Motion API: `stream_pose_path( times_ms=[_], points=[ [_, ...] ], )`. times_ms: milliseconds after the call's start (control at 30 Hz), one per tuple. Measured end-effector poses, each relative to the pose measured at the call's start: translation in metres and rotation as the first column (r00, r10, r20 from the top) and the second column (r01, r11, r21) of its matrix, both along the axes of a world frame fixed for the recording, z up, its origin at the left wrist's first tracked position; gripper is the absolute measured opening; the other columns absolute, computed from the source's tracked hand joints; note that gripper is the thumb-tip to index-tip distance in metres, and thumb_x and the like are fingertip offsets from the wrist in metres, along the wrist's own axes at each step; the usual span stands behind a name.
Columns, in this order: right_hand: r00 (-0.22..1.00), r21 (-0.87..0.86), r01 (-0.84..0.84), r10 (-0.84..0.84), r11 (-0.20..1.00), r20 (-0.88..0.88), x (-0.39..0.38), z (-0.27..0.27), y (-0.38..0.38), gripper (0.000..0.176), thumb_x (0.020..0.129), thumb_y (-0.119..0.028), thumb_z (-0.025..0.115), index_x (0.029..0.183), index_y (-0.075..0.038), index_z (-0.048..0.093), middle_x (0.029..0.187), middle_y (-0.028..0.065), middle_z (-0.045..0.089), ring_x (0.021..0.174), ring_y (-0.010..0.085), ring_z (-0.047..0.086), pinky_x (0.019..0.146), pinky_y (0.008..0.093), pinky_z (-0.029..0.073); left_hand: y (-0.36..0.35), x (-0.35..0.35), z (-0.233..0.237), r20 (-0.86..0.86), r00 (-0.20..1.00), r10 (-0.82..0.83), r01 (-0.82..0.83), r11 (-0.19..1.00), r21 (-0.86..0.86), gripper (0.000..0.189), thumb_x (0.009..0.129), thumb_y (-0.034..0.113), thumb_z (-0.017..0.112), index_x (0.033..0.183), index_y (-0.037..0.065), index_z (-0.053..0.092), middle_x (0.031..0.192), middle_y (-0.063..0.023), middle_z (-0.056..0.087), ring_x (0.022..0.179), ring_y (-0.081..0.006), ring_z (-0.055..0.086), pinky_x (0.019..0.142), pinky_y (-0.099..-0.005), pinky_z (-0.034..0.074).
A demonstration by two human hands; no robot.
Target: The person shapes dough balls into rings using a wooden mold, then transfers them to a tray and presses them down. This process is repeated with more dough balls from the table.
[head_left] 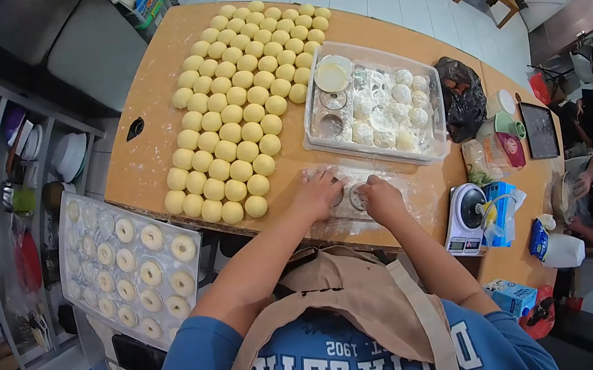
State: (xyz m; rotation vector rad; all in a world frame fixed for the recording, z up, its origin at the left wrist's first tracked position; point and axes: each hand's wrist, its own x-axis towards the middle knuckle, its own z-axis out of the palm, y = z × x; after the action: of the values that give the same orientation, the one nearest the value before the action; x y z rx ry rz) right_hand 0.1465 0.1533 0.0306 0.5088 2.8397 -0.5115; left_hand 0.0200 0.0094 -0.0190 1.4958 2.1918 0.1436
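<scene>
Doughnut shaping, part-way through, I judge: tray of cut rings (130,268) part filled, many dough balls (237,109) uncut on the surface (144,163). Left hand (317,193) rests with fingers spread and right hand (381,198) fingers pinch the dough round (352,197). It lies flat on the floured near edge, with no long axis.

Floured wooden table (145,171) with dough balls (237,109), plastic tray (310,116), scale (466,215).
</scene>
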Motion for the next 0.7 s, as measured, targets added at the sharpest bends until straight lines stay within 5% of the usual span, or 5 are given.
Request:
stream_pose_path(
  times_ms=[333,533,700],
  points=[
    [0.995,0.013,-0.049,0.050,0.999,-0.087,0.004,-0.014,-0.001,0.020,0.076,-0.001,0.058,0.091,-0.010,0.068,0.091,0.0139,0.057,0.089,0.0331,0.061,0.072,0.0439,0.051,-0.002,0.000,0.010,0.049,0.999,0.010,-0.010,1.000,0.013,0.089,0.063,0.011,0.079,0.141,0.026,0.039,0.150,-0.0085,0.031,0.141,-0.0301,0.025,0.112,-0.0602,0.021],
    [0.999,-0.001,-0.010,0.010,1.000,-0.049,0.003,-0.002,-0.001,0.028,0.073,0.001,0.058,0.096,-0.010,0.070,0.093,0.0130,0.061,0.089,0.0325,0.063,0.075,0.0424,0.052,-0.002,-0.001,0.015,0.053,0.999,0.002,-0.002,1.000,-0.013,0.094,0.060,0.020,0.084,0.142,0.026,0.038,0.152,-0.0082,0.028,0.142,-0.0302,0.023,0.112,-0.0601,0.021],
    [0.958,-0.121,0.106,-0.134,0.987,-0.255,0.004,0.024,0.023,0.028,0.073,0.002,0.057,0.095,-0.009,0.072,0.089,0.0162,0.062,0.087,0.0344,0.063,0.075,0.0426,0.051,-0.001,0.001,0.014,0.051,0.998,0.022,-0.022,1.000,0.003,0.095,0.060,0.013,0.083,0.142,0.026,0.038,0.151,-0.0079,0.030,0.142,-0.0306,0.023,0.112,-0.0612,0.021]
  ],
)
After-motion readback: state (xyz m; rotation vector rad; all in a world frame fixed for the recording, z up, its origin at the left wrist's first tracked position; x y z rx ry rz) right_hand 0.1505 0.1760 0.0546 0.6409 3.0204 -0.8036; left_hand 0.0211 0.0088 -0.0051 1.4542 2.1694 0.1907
